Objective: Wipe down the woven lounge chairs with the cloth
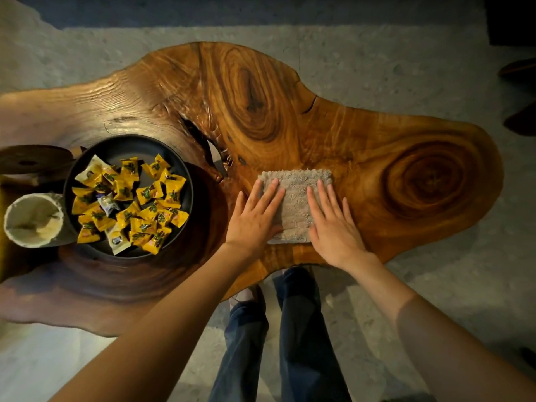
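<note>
A folded grey cloth (pixel 295 198) lies flat on a live-edge wooden table (pixel 377 146), near its front edge. My left hand (pixel 255 219) rests palm down on the cloth's left side, fingers spread. My right hand (pixel 330 221) presses flat on its right side, fingers apart. Neither hand grips the cloth. No woven lounge chair shows in the head view.
A black bowl (pixel 127 146) of yellow wrapped sweets stands on the table's left part. A pale cup (pixel 34 219) sits beside it at the far left. My legs in dark trousers (pixel 298 329) stand on grey speckled floor (pixel 435 53) below the table edge.
</note>
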